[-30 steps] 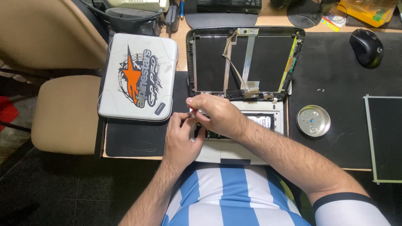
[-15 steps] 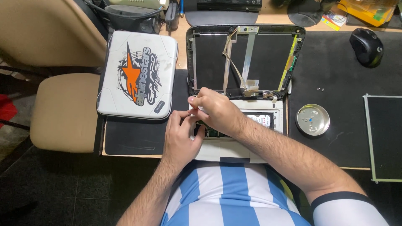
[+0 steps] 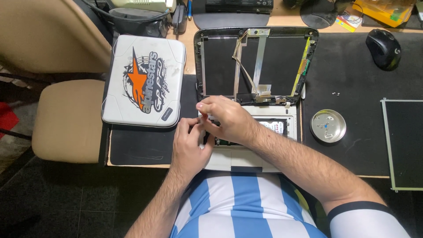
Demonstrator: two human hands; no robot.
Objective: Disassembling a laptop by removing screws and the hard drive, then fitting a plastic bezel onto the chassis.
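A small white laptop (image 3: 264, 163) lies open and taken apart at the desk's near edge, its lid frame (image 3: 256, 61) without a screen and with bare cables and metal strips showing. My right hand (image 3: 227, 119) rests over the left part of the opened base, fingers curled and pinched together near the left hinge. My left hand (image 3: 188, 143) is right beside it at the base's left edge, fingertips meeting those of the right hand. Whatever small part the fingers pinch is hidden. Part of the base's inner boards (image 3: 274, 127) shows to the right of my hands.
A white padded case (image 3: 143, 81) with an orange and black design lies left of the laptop on a black mat (image 3: 145, 145). A round metal dish (image 3: 328, 125) with small parts, loose screws (image 3: 335, 93), a black mouse (image 3: 383, 47) and a removed screen panel (image 3: 403, 143) lie right. A tan chair (image 3: 66, 119) stands left.
Both hands stay at the left side of the laptop base; the fingers shift slightly, otherwise nothing has visibly moved.
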